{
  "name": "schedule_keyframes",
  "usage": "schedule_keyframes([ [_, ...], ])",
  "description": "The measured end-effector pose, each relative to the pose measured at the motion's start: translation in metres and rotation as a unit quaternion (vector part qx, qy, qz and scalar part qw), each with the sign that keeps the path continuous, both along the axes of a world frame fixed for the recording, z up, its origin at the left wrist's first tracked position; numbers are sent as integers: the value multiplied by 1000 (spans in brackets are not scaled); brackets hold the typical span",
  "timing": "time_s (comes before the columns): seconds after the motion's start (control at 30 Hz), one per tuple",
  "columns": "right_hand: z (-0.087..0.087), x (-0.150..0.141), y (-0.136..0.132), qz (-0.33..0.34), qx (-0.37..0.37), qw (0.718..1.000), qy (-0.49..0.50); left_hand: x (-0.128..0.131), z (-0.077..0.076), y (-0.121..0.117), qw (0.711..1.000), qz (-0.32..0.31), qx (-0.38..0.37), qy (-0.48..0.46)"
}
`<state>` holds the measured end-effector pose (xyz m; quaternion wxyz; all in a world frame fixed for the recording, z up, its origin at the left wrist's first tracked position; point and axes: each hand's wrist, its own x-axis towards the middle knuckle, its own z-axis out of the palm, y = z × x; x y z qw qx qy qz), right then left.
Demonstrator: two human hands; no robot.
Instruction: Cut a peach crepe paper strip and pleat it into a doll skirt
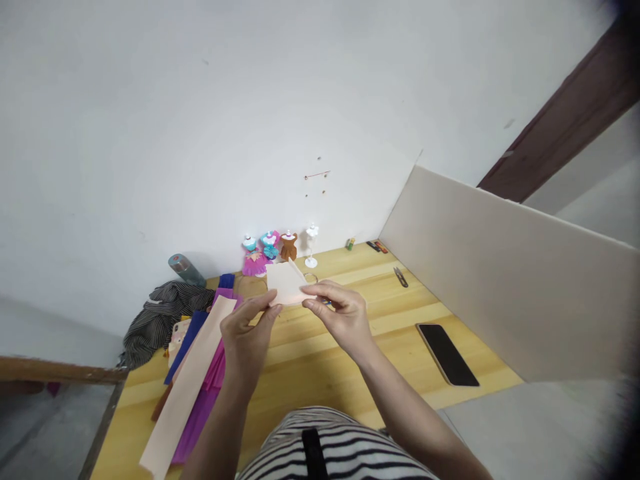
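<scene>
A small piece of pale pink crepe-like paper (286, 283), with a fold standing up along its right side, is held above the table between both hands. My left hand (249, 325) pinches its lower left corner between thumb and fingers. My right hand (345, 313) grips the lower right edge the same way. Behind the paper stand several miniature dress forms, among them one in a purple skirt (255, 261), one in brown (289, 247) and a bare white one (311, 245). A ring-shaped object (311, 278) is partly hidden behind the paper.
Long strips of pale pink (193, 383), purple and blue material lie at the left, near a striped cloth (167, 313) and a bottle (186, 269). On the right are a phone (447, 355), thread snips (401, 277) and a white upright panel (500, 280). A wall rises behind the wooden table (300, 373).
</scene>
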<state>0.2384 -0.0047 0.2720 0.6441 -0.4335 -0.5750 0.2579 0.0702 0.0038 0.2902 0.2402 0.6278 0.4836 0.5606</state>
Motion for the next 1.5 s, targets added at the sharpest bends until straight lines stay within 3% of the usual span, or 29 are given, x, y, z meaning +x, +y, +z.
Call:
schedule_keyframes([
  [0.23, 1, 1, 0, -30, 26, 997, -63, -1, 0, 3, 999, 3, 23, 48],
  [0.53, 2, 1, 0, -29, 7, 997, -77, -1, -6, 3, 999, 22, 16, 34],
  [0.67, -2, -1, 1, -14, -32, 999, -41, 0, -13, 3, 999, 39, 0, 18],
  [0.8, -5, -2, 2, 5, -64, 998, 27, 4, -19, 3, 998, 31, -13, -55],
  [0.97, -2, -2, 2, 35, -47, 994, 89, 11, -12, 0, 990, 14, -20, -140],
  [1.23, -1, -3, 1, 33, -35, 992, 113, 12, -8, -4, 992, -7, 9, -129],
  [1.37, -1, -2, -1, 20, -25, 996, 83, 13, -11, -1, 992, -4, 3, -124],
  [1.5, 0, 0, -2, 0, 24, 1000, -8, 12, -14, 1, 994, -4, 21, -106],
])
